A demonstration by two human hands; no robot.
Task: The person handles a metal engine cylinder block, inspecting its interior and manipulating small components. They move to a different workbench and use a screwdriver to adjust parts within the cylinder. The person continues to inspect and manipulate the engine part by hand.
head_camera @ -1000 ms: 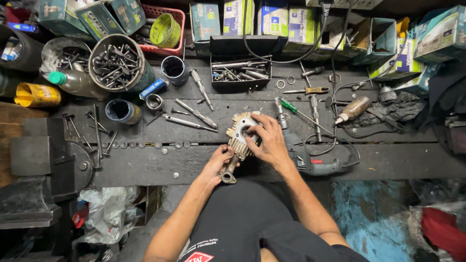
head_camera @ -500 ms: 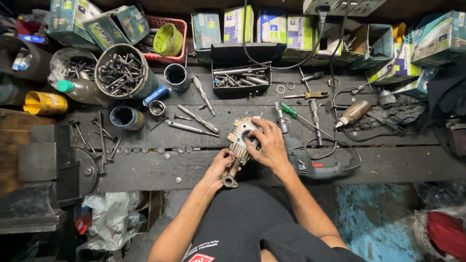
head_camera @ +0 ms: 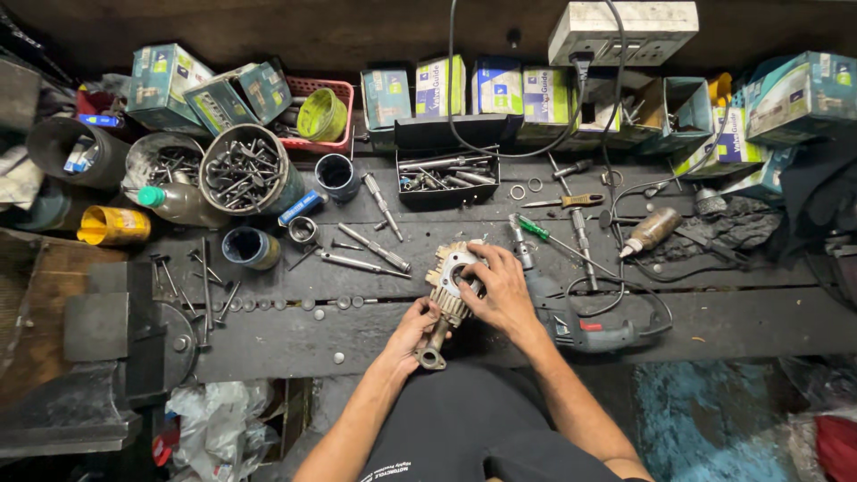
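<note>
While both hands grip, left hand (head_camera: 412,328) fingers curled under finned engine part (head_camera: 449,287), right hand (head_camera: 502,287) fingers clasping its top

Two hands, left (head_camera: 412,332) and right (head_camera: 500,287), on one finned engine part (head_camera: 449,284). One drill (head_camera: 585,328). One green screwdriver (head_camera: 534,229). One black tray (head_camera: 446,170). One red basket (head_camera: 314,100). One tin of bolts (head_camera: 243,170). One yellow can (head_camera: 112,226). One vise (head_camera: 85,357).
</note>
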